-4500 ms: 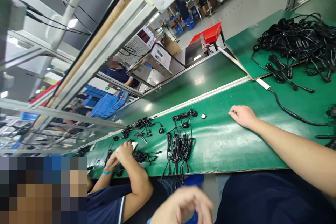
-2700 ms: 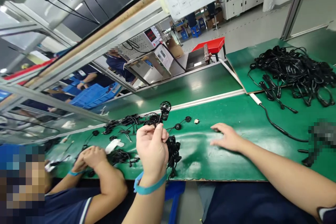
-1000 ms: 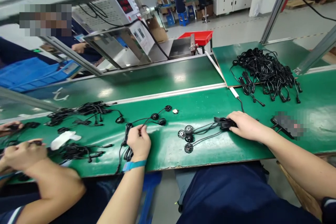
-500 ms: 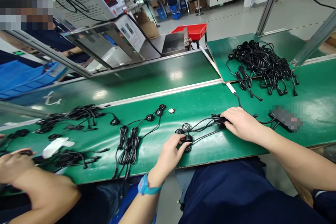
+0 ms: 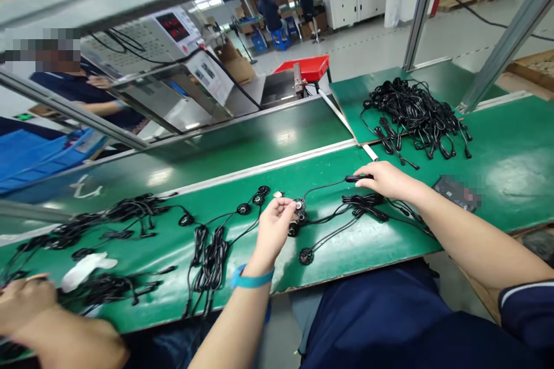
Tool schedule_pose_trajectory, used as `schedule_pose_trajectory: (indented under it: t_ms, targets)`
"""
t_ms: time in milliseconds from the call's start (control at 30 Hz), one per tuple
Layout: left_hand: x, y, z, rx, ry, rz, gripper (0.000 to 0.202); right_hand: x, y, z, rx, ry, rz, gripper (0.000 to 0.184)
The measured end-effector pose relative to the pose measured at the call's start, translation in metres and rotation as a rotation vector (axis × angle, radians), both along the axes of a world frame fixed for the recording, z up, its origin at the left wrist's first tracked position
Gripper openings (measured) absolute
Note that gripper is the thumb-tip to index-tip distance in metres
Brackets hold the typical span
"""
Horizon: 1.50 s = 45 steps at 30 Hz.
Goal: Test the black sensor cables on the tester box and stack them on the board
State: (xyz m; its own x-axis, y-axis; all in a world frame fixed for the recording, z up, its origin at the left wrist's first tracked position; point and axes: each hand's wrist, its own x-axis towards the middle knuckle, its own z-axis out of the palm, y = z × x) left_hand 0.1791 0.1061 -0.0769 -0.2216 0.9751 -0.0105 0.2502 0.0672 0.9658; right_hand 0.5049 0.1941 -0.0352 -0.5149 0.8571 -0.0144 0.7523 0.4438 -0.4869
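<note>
My left hand (image 5: 276,225), closed, pinches a round black disc-shaped cable head (image 5: 299,205) with a pale centre. A thin cord runs from it to a bundled black cable (image 5: 352,179), which my right hand (image 5: 385,179) grips by its folded coil just above the bench. Below that hand lies another folded bundle of black cables (image 5: 363,205). Its cords lead left to more round heads, partly hidden by my left hand, and to one loose round head (image 5: 306,255) near the front edge.
Several coiled cables (image 5: 212,256) with round heads lie left on the green bench (image 5: 255,277). A co-worker's hand (image 5: 30,305) is at far left beside cables and a white glove (image 5: 89,270). A large cable pile (image 5: 411,112) and a dark, blurred flat device (image 5: 454,191) are right.
My right hand has lifted one folded cable away from the bundle. My left hand has moved up with its round head, while another head now lies apart near the front edge.
</note>
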Motion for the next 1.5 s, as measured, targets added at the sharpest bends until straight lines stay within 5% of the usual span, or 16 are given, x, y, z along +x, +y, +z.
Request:
schedule_pose_trajectory:
  t_ms: [133,233,400,533,667,833,1000,1133,1300,1500]
  targets:
    - [0.002,0.053,-0.018,-0.01,0.127,-0.024,0.042,-0.017,0.02,-0.01,0.079,-0.156,-0.054,0.026]
    - [-0.004,0.066,-0.028,-0.02,0.185,-0.046,0.041,-0.024,0.01,-0.015,0.126,-0.167,-0.05,0.023]
    - [-0.017,0.037,-0.026,-0.002,0.316,-0.03,0.038,-0.01,-0.023,-0.02,-0.029,-0.139,0.025,0.029]
    - [-0.019,0.012,-0.024,-0.069,0.496,-0.247,0.041,0.003,-0.028,-0.025,-0.215,-0.13,0.069,0.037]
    - [-0.016,0.014,-0.027,-0.117,0.537,-0.378,0.036,0.004,-0.017,-0.027,-0.351,-0.07,0.055,0.034]
    - [-0.009,0.013,-0.019,0.13,0.609,-0.2,0.03,0.006,-0.014,-0.026,-0.4,0.152,-0.013,0.036]
    - [0.0,-0.021,-0.009,0.333,0.704,-0.006,0.029,0.003,-0.017,-0.022,-0.289,0.339,-0.118,0.027]
    - [0.004,-0.043,-0.022,0.231,0.618,0.065,0.038,-0.004,-0.013,-0.017,-0.136,0.223,-0.111,0.018]
    - [0.006,-0.039,-0.045,0.106,0.514,0.073,0.043,-0.014,0.0,-0.019,-0.176,0.153,-0.07,0.022]
    - [0.004,-0.017,-0.037,0.036,0.309,0.164,0.049,-0.024,0.005,-0.015,-0.143,0.269,-0.193,0.021]
